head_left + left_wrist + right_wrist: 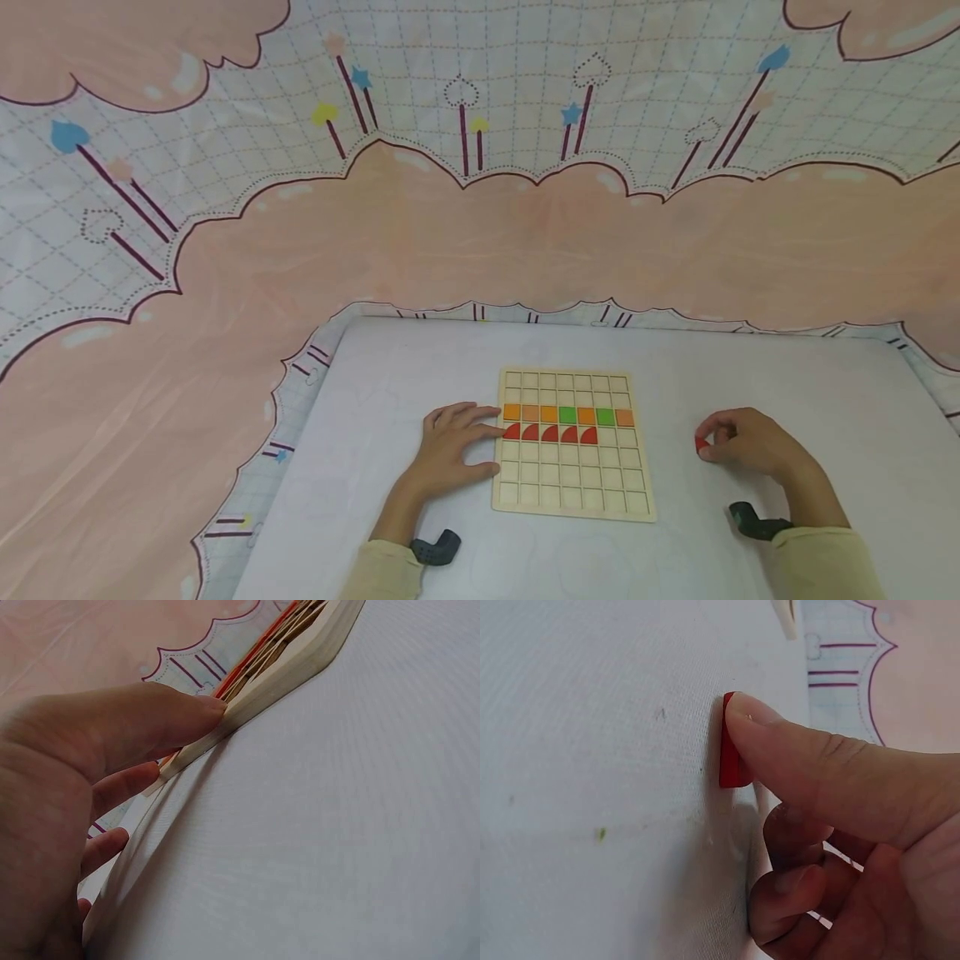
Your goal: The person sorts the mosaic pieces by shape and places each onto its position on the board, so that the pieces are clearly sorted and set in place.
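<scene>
A square wooden grid board (573, 494) lies on the white table. Orange and green square tiles (567, 415) fill one of its rows, and in the row just below sit several red quarter-round pieces (550, 433). My left hand (455, 446) rests at the board's left edge, its fingers spread and fairly straight; in the left wrist view the thumb (176, 720) touches the board's side (277, 697). To the right of the board, my right hand (753, 442) pinches one red piece (730, 750) between thumb and fingers, close over the table surface.
The white table (420, 358) carries the board near its middle. A patterned pink-and-white cloth (480, 242) hangs behind and beside it. Dark wrist devices (437, 547) are strapped at both wrists, above beige sleeves.
</scene>
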The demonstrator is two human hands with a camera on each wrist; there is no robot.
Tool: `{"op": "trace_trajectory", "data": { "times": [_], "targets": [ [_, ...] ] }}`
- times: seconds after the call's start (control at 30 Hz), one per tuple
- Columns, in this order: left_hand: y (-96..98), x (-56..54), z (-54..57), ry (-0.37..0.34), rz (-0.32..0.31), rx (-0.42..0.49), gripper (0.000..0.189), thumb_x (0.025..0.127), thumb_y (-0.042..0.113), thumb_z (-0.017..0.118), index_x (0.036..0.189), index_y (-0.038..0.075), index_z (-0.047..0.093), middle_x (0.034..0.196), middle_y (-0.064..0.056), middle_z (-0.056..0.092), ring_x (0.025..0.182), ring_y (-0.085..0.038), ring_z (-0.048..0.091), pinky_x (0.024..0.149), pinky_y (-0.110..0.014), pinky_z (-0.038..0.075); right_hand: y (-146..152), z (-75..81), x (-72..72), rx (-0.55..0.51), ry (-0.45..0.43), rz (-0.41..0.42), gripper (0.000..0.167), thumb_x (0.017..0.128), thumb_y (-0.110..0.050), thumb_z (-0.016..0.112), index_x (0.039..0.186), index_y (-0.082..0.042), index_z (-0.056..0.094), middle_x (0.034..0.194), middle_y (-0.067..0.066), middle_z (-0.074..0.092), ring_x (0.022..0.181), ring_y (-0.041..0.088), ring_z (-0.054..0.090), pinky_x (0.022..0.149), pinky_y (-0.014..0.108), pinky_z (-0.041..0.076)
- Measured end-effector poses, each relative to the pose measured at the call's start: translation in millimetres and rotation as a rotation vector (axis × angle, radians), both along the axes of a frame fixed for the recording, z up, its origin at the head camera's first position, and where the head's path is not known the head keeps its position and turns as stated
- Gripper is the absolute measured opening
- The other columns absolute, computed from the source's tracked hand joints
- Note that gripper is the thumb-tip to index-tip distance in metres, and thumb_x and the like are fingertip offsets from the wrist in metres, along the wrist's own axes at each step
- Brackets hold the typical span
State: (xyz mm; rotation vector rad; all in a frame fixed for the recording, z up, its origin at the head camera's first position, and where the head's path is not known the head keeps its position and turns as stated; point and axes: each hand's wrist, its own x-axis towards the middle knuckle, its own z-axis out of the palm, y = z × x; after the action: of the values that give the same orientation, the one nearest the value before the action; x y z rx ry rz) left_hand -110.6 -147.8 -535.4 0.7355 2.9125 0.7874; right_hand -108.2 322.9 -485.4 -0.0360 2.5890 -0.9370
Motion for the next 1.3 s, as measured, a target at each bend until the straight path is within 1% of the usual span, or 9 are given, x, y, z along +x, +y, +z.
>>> {"op": "trace_trajectory", "data": {
  "times": [0.1, 0.2, 0.37, 0.57, 0.73, 0.93, 1.07, 1.2, 1.3],
  "targets": [
    [-0.4, -0.1, -0.4, 0.000, 0.000, -0.002, 0.050, 0.082, 0.048, 0.073, 0.130, 0.035, 0.069, 0.152, 0.012, 0.053, 0.148, -0.023, 0.035, 0.117, -0.060, 0.018, -1, 0.6, -0.8, -0.007, -0.016, -0.007, 0.022, 0.082, -0.019, 0.082, 0.100, -0.010, 0.072, 0.078, 0.001, 0.051, 0.075, 0.014, 0.046, 0.064, 0.030, 0.034],
    [-0.6, 0.0, -0.2, 0.001, -0.004, 0.001, 0.050, 0.082, 0.048, 0.073, 0.130, 0.035, 0.069, 0.152, 0.012, 0.053, 0.148, -0.023, 0.035, 0.116, -0.060, 0.018, -2, 1.1, -1.3, 0.000, -0.031, -0.018, 0.022, 0.082, -0.020, 0.082, 0.098, -0.010, 0.070, 0.084, 0.002, 0.057, 0.080, 0.018, 0.049, 0.068, 0.031, 0.037],
    [-0.9, 0.3, 0.3, 0.003, -0.010, 0.009, 0.049, 0.082, 0.047, 0.073, 0.129, 0.034, 0.069, 0.152, 0.011, 0.054, 0.147, -0.024, 0.036, 0.116, -0.060, 0.018, -6, 0.9, 0.2, 0.002, -0.016, -0.027, 0.022, 0.086, -0.022, 0.081, 0.098, -0.010, 0.068, 0.094, 0.003, 0.066, 0.087, 0.020, 0.053, 0.073, 0.033, 0.041],
    [-1.0, -0.1, -0.2, 0.004, -0.011, 0.006, 0.049, 0.083, 0.048, 0.073, 0.129, 0.035, 0.069, 0.152, 0.012, 0.053, 0.147, -0.023, 0.035, 0.116, -0.059, 0.018, -23, 3.5, 1.6, -0.085, 0.020, -0.015, 0.021, 0.091, -0.026, 0.076, 0.102, -0.010, 0.068, 0.097, 0.004, 0.066, 0.091, 0.018, 0.055, 0.074, 0.031, 0.046],
    [-1.0, -0.1, -0.3, 0.006, -0.011, 0.004, 0.049, 0.083, 0.048, 0.073, 0.130, 0.035, 0.069, 0.152, 0.012, 0.053, 0.147, -0.023, 0.035, 0.116, -0.059, 0.018, -40, 8.9, -3.2, -0.167, 0.020, -0.017, 0.022, 0.093, -0.027, 0.074, 0.106, -0.011, 0.069, 0.106, 0.007, 0.065, 0.100, 0.023, 0.057, 0.077, 0.031, 0.052],
    [-0.5, 0.7, 0.0, 0.005, -0.008, 0.008, 0.049, 0.083, 0.047, 0.073, 0.130, 0.035, 0.069, 0.152, 0.012, 0.054, 0.148, -0.023, 0.035, 0.116, -0.059, 0.018, -59, 7.8, -10.4, -0.199, 0.034, -0.025, 0.021, 0.093, -0.027, 0.073, 0.112, -0.018, 0.074, 0.118, 0.005, 0.067, 0.114, 0.026, 0.053, 0.089, 0.035, 0.047],
    [-0.2, 0.8, 0.4, 0.000, -0.004, 0.008, 0.050, 0.082, 0.047, 0.073, 0.130, 0.035, 0.069, 0.152, 0.012, 0.053, 0.148, -0.024, 0.035, 0.117, -0.060, 0.017, -75, 4.2, -13.4, -0.238, 0.049, -0.023, 0.027, 0.091, -0.026, 0.076, 0.115, -0.015, 0.072, 0.113, 0.004, 0.071, 0.106, 0.024, 0.059, 0.088, 0.033, 0.049],
    [-0.4, 0.6, 0.8, -0.001, -0.005, 0.009, 0.050, 0.082, 0.047, 0.073, 0.130, 0.034, 0.069, 0.151, 0.011, 0.054, 0.148, -0.024, 0.035, 0.117, -0.060, 0.017, -90, 3.4, -15.2, -0.266, 0.067, -0.037, 0.028, 0.087, -0.026, 0.081, 0.108, -0.011, 0.069, 0.101, 0.005, 0.072, 0.095, 0.022, 0.064, 0.085, 0.032, 0.052],
    [-0.9, 0.3, 0.5, -0.002, -0.008, 0.012, 0.050, 0.082, 0.047, 0.073, 0.130, 0.034, 0.069, 0.152, 0.011, 0.054, 0.148, -0.024, 0.035, 0.116, -0.060, 0.017, -99, 3.7, -15.9, -0.242, 0.086, -0.041, 0.025, 0.087, -0.026, 0.081, 0.105, -0.012, 0.071, 0.098, 0.004, 0.070, 0.092, 0.020, 0.062, 0.083, 0.032, 0.050]
  ]
}}
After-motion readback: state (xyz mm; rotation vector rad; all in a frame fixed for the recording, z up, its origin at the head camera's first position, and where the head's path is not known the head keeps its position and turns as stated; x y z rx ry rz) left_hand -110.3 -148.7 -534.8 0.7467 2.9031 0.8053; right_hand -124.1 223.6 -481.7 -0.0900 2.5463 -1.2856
